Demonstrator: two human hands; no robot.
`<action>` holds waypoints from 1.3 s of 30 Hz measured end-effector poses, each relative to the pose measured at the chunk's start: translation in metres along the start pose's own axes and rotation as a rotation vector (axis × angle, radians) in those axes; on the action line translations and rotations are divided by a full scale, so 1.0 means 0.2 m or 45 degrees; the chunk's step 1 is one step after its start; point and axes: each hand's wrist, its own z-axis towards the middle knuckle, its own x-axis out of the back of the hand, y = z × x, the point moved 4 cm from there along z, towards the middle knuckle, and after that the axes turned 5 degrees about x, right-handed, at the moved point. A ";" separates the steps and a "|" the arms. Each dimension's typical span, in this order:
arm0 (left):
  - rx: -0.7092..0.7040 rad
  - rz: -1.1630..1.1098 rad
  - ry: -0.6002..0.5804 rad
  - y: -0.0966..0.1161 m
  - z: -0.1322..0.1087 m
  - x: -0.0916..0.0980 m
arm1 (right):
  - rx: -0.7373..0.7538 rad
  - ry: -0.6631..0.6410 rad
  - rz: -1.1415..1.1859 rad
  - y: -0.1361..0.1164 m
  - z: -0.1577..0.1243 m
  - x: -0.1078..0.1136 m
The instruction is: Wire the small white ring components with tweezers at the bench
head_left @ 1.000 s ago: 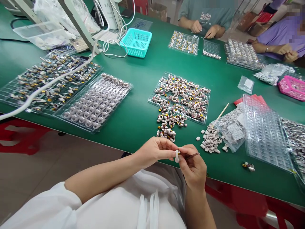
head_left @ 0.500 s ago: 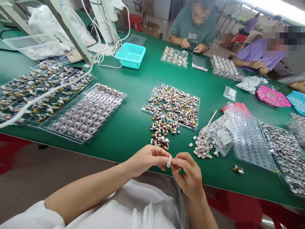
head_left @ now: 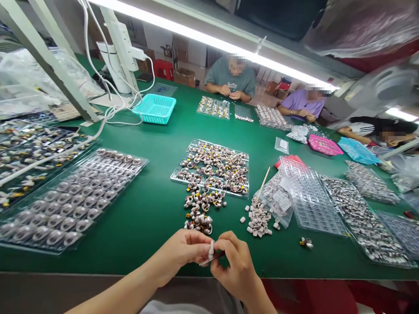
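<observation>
My left hand [head_left: 185,250] pinches a small white shell part [head_left: 211,250] at the near edge of the green table [head_left: 157,205]. My right hand [head_left: 234,261] is closed on a thin dark tweezer-like tool [head_left: 211,260] whose tip lies against that part. Just beyond my hands lies a loose pile of small assembled parts [head_left: 199,209] and a heap of white shells [head_left: 258,216]. Behind the pile sits a clear tray of parts [head_left: 212,168].
Filled clear trays [head_left: 68,205] lie at the left, with empty and filled trays [head_left: 310,198] at the right. A teal basket [head_left: 154,108], cables and a white post stand at the back left. Other people work at the far side, near a pink basket [head_left: 324,145].
The camera has tilted up, so the far side and the ceiling light show. My hands stay together on the white part, lower in the frame; the tool's tip now lies under the part.
</observation>
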 end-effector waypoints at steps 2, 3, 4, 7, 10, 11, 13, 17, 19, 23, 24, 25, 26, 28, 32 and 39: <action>0.011 0.005 -0.008 0.00 0.00 0.00 | 0.030 0.012 -0.029 0.00 0.00 0.00; 0.012 0.019 -0.006 0.00 0.00 0.00 | 0.047 0.011 -0.047 0.01 0.00 0.00; 0.014 0.040 0.000 0.00 0.00 0.00 | 0.058 0.002 -0.065 0.01 0.00 0.00; 0.043 0.124 0.048 0.00 0.00 0.00 | 0.042 -0.064 -0.080 0.02 0.00 0.01; 0.110 0.133 0.130 -0.02 0.00 0.01 | -0.010 -0.174 -0.020 0.02 0.01 0.02; 0.123 0.121 0.155 -0.02 0.01 0.01 | -0.028 -0.214 0.006 0.02 0.02 0.03; 0.135 0.096 0.192 -0.04 0.03 0.02 | -0.055 -0.271 0.053 0.02 0.03 0.04; 0.136 0.097 0.229 -0.05 0.06 0.04 | -0.086 -0.249 0.125 0.03 0.04 0.06; 0.115 0.120 0.209 -0.03 0.05 0.03 | -0.127 -0.201 0.171 0.03 0.03 0.06; 0.016 0.102 0.176 0.01 0.01 -0.02 | -0.259 -0.056 0.279 0.04 -0.02 0.02; -0.033 0.090 0.172 0.01 0.01 -0.04 | -0.308 -0.011 0.298 0.04 -0.03 0.01; -0.080 0.076 0.182 0.01 0.01 -0.05 | -0.333 0.036 0.323 0.05 -0.05 0.00; -0.117 0.052 0.181 0.01 0.02 -0.06 | -0.341 0.097 0.356 0.06 -0.05 -0.02; -0.221 -0.002 0.216 0.00 0.04 -0.06 | -0.437 0.201 0.400 0.09 -0.07 -0.04; -0.331 -0.007 0.266 -0.01 0.03 -0.06 | -0.504 0.252 0.436 0.10 -0.09 -0.07; -0.373 0.012 0.202 0.00 -0.01 -0.04 | -0.673 0.252 0.541 0.05 -0.09 -0.09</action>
